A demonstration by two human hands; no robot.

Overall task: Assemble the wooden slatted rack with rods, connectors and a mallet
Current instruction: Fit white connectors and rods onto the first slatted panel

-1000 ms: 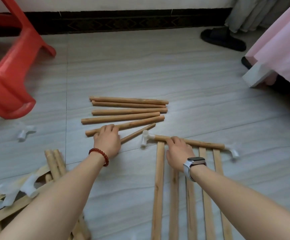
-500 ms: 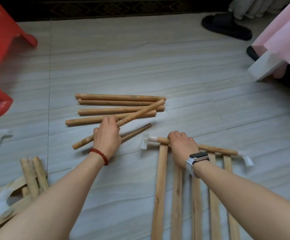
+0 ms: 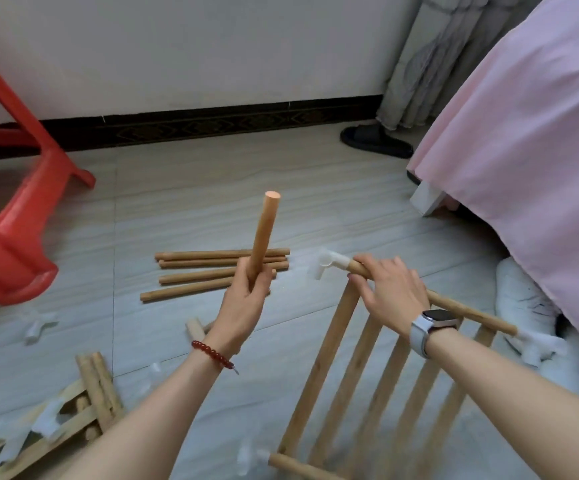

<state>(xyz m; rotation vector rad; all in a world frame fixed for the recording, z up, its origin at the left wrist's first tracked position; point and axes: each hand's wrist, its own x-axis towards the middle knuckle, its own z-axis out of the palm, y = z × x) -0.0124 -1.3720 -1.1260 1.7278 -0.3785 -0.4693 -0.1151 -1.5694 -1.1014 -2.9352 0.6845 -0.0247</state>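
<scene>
My left hand [image 3: 244, 303] grips a round wooden rod [image 3: 264, 230] near its lower part and holds it almost upright above the floor. My right hand [image 3: 390, 292] holds the top rail of a slatted wooden panel [image 3: 333, 344], which is tilted up off the floor. A white plastic connector [image 3: 329, 265] caps the rail's left end, just left of my right fingers. Another white connector [image 3: 537, 344] sits at the rail's right end. Several loose rods [image 3: 208, 271] lie side by side on the floor behind my left hand.
A red plastic stool [image 3: 14, 244] lies tipped at the left. Another part-built wooden piece with white connectors [image 3: 49, 420] lies at the lower left. Loose white connectors [image 3: 37, 327] sit on the tiles. A pink-covered bed [image 3: 523, 150] and a black slipper [image 3: 374, 140] stand at the right.
My left hand has lifted one rod from the pile and turned it upright. My right hand has raised the slatted panel's top rail off the floor. The camera has tilted upward.
</scene>
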